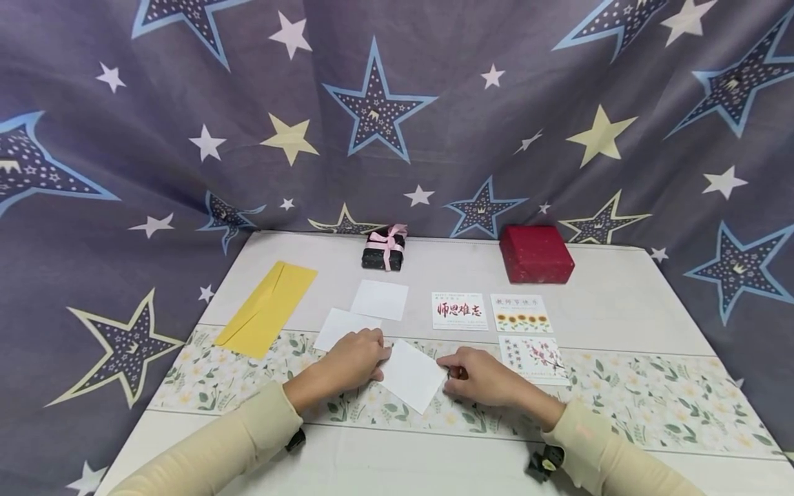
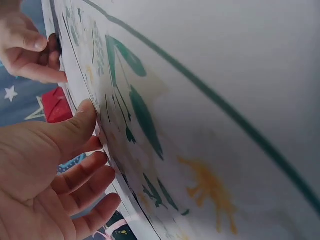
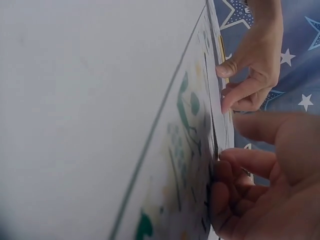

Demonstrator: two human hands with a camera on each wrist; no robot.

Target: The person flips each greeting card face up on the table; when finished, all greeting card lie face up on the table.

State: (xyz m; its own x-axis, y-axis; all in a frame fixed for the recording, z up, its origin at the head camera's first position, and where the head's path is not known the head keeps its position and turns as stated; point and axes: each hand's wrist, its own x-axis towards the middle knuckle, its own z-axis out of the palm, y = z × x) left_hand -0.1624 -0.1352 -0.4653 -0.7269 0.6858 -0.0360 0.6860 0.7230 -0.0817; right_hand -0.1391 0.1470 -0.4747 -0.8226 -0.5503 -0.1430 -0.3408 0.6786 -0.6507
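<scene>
A blank white square card (image 1: 413, 375) lies turned at an angle on the floral band of the tablecloth, between the two hands. My left hand (image 1: 355, 359) is at its left corner, thumb and index finger apart at the edge. My right hand (image 1: 480, 377) touches the right corner with its index finger; the thumb stands apart and the other fingers bend under. In the left wrist view the left hand (image 2: 60, 175) has loosely bent fingers. In the right wrist view a gap shows between thumb and index finger of the right hand (image 3: 270, 175).
Two more blank white cards (image 1: 380, 300) lie behind the left hand. A yellow envelope (image 1: 268, 308) is at left. Three printed cards (image 1: 460, 311) lie at right. At the back stand a black gift box (image 1: 382, 249) with pink ribbon and a red box (image 1: 536, 255).
</scene>
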